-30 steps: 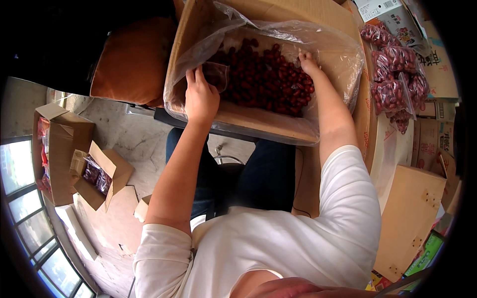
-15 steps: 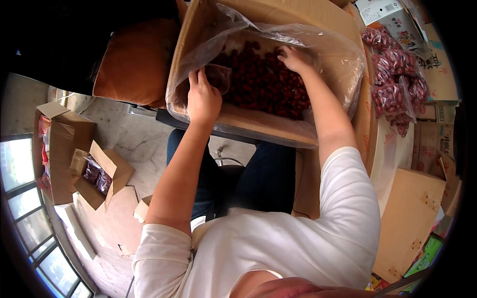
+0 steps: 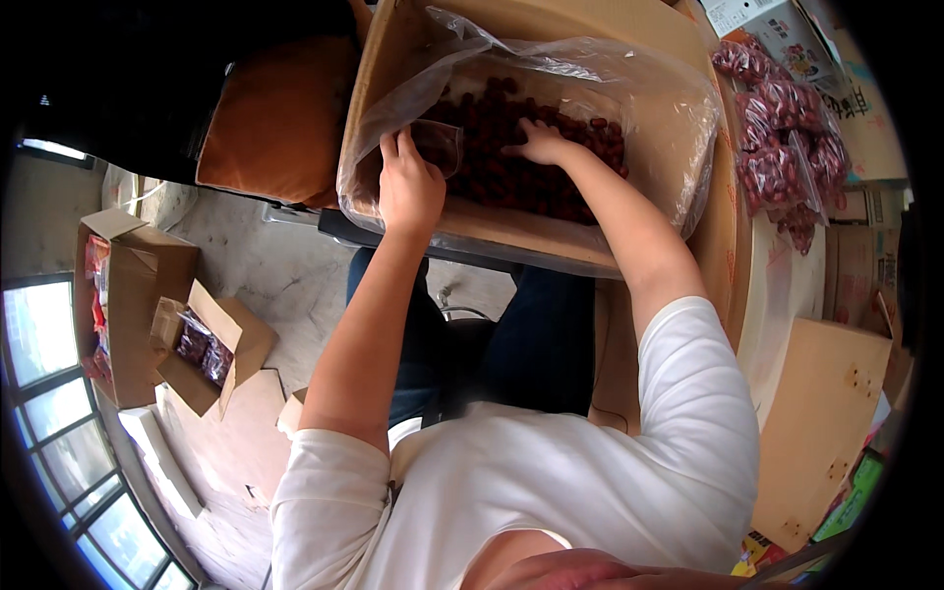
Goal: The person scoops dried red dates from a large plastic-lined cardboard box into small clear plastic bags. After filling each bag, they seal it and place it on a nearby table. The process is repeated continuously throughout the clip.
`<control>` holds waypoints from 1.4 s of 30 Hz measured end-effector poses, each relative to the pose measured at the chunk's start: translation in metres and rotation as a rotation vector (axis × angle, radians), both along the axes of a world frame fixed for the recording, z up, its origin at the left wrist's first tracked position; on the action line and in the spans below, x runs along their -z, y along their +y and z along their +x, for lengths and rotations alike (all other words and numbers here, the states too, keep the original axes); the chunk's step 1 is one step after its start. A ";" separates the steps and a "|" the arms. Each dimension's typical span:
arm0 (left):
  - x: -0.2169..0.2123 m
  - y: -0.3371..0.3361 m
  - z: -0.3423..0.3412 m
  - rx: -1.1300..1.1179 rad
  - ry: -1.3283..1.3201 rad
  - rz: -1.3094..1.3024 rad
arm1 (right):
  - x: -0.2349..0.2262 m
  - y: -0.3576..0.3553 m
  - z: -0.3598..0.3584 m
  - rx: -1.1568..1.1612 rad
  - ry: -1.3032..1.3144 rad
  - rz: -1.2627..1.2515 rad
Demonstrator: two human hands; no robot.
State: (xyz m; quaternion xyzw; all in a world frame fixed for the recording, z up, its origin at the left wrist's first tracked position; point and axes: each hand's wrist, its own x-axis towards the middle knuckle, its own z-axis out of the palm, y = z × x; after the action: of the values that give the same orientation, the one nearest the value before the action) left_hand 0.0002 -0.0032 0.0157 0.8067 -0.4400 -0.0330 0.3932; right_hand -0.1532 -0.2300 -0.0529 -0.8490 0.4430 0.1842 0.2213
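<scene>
While the left hand (image 3: 408,187) pinches a small clear, crinkled pouch (image 3: 438,146) open, the right hand (image 3: 539,143) lies curled, palm down, on glossy dark-red oval fruits (image 3: 531,182). These fill a filmy plastic liner (image 3: 649,98) inside a stiff cardboard box (image 3: 393,59) surrounding both hands.

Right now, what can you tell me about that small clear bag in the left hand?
The small bag is clear, thin plastic, glossy and a little crumpled. The left hand holds it by its near edge, inside the big plastic liner of the cardboard box, just above the dark red fruit. Its mouth seems to face the pile, where the right hand rests. Whether it holds fruit yet is unclear.
</scene>
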 end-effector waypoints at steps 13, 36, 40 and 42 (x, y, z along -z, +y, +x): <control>0.002 -0.001 0.003 -0.007 -0.015 -0.079 | -0.022 0.074 0.046 0.034 0.087 -0.031; 0.010 0.007 -0.003 0.000 -0.093 -0.128 | 0.000 0.083 0.032 -0.101 0.012 0.078; 0.011 0.007 -0.001 0.005 -0.119 -0.136 | -0.006 0.084 0.035 -0.088 0.049 0.113; 0.011 0.007 0.000 0.009 -0.117 -0.124 | -0.005 0.081 0.033 -0.092 0.033 0.127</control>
State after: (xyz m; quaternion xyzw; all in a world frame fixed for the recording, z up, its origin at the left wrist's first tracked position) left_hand -0.0001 0.0036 0.0046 0.7792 -0.4672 0.0396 0.4159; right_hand -0.1203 -0.1486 -0.0480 -0.8496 0.3946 0.2359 0.2585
